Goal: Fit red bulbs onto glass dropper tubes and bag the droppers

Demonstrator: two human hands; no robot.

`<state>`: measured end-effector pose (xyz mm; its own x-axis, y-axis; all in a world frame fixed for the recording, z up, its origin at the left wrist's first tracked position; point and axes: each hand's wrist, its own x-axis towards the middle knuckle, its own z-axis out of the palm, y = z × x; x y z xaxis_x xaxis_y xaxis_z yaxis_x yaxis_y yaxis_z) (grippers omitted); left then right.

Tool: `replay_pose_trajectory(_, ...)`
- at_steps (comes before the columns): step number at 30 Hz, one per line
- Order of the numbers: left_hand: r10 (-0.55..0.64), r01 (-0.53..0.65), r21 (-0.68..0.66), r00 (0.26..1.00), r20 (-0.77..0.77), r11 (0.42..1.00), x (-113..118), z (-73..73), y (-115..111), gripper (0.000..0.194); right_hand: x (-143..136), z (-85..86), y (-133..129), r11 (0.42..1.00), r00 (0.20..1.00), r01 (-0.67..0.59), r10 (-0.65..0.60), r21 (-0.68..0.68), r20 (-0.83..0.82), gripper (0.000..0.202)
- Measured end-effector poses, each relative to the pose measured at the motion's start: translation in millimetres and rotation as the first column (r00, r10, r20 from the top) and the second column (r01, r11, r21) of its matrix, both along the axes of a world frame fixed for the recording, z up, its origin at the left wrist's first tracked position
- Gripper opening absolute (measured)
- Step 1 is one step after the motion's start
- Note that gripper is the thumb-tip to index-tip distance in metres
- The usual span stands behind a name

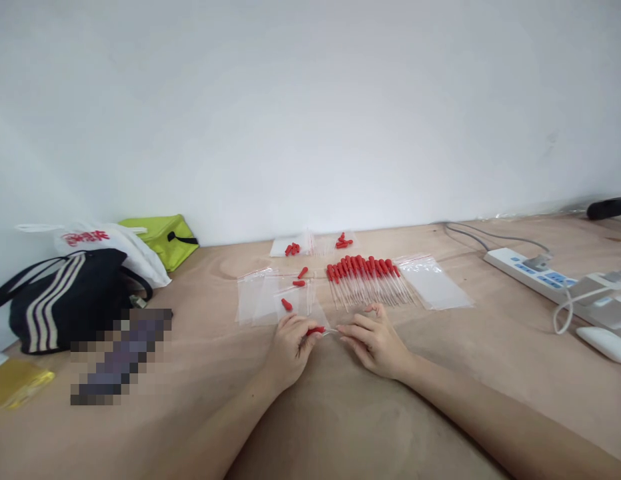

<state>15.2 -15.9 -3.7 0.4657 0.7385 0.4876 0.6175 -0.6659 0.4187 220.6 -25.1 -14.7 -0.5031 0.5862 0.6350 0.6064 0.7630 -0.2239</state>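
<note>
1. The held bulb (316, 330) is on the near side of the row (370, 277) of red-topped droppers, toward its left end, with a clear tube (331, 331) at its mouth; how far the tube goes in, I cannot tell.
2. The left hand (290, 350) is closed around the bulb; the right hand (377, 341), in front of the row, pinches the tube's other end.
3. Left of the row, three loose bulbs (299, 283) and some thin tubes (311, 297) lie on or by clear bags (254, 300).
4. Behind the row's left part, two small bulb clusters (293, 249) lie on more bags.
5. A clear pouch (437, 283) lies just beside the row's right end.
6. Well right of the row is a power strip (523, 269) with plugs and cables.
7. Well left of it are a black bag (85, 300), a white bag (135, 250), a green bag (163, 233) and a gold packet (17, 383).
</note>
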Motion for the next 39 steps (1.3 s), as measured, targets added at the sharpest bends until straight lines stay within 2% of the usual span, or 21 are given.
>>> replay_pose_trajectory(9,-0.085,0.087,0.064,0.996,-0.04,0.994,0,1.0,-3,0.021,4,2.4,5,0.997,0.997,-0.056,0.059,-0.045,0.057,0.021)
replay_pose_trajectory(18,-0.102,0.115,0.112,0.988,-0.118,0.987,2,1.7,-7,0.016,0,5.2,-3,0.994,0.993,-0.021,0.008,0.111,0.12,0.023)
replay_pose_trajectory(24,-0.139,0.165,0.16,0.977,-0.164,0.973,5,-0.7,-11,0.013,-5,2.9,-9,0.998,0.997,-0.019,0.015,0.052,0.07,0.024)
replay_pose_trajectory(29,-0.138,0.167,0.211,0.98,-0.145,0.963,6,0.2,-7,0.016,-8,0.8,-6,1.0,0.996,-0.006,0.007,-0.014,0.09,0.023)
replay_pose_trajectory(35,-0.033,0.082,0.345,0.989,-0.147,0.935,-1,9.1,2,0.013,-11,11.3,-7,0.994,0.971,0.11,-0.104,-0.018,0.215,0.016)
replay_pose_trajectory(37,0.094,-0.04,0.393,0.988,-0.12,0.918,-8,8.6,8,0.016,-10,15.1,-3,0.983,0.96,0.173,-0.153,-0.068,0.234,0.015)
replay_pose_trajectory(39,0.264,-0.213,0.406,0.962,-0.073,0.889,-16,5.1,15,0.028,-9,18.5,8,0.942,0.948,0.289,-0.257,-0.171,0.189,0.016)
